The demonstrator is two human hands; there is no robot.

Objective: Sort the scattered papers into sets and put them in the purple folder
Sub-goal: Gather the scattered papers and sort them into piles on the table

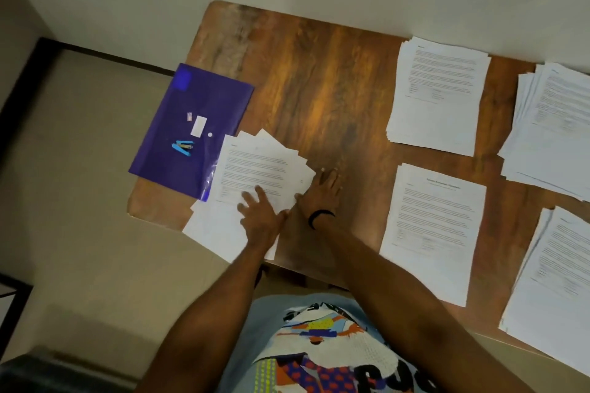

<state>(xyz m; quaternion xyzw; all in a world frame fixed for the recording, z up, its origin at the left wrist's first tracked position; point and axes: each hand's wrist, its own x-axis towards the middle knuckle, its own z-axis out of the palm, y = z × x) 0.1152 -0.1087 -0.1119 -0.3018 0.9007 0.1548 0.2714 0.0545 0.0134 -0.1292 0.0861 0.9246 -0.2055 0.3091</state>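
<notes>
A fanned pile of printed papers [255, 166] lies at the table's near left, partly over the purple folder [178, 124] and overhanging the front edge. My left hand [260, 214] presses flat on this pile with fingers spread. My right hand [321, 191] lies flat beside the pile's right edge, fingers straight on the wood. Four other paper stacks lie to the right: far middle [439, 96], near middle [434, 233], far right [555, 128], near right [555, 284].
On the purple folder sit a blue stapler [183, 148], a white box [198, 126] and a small pink item [190, 116]. The wooden table [319, 80] stands against a white wall. Floor lies to the left.
</notes>
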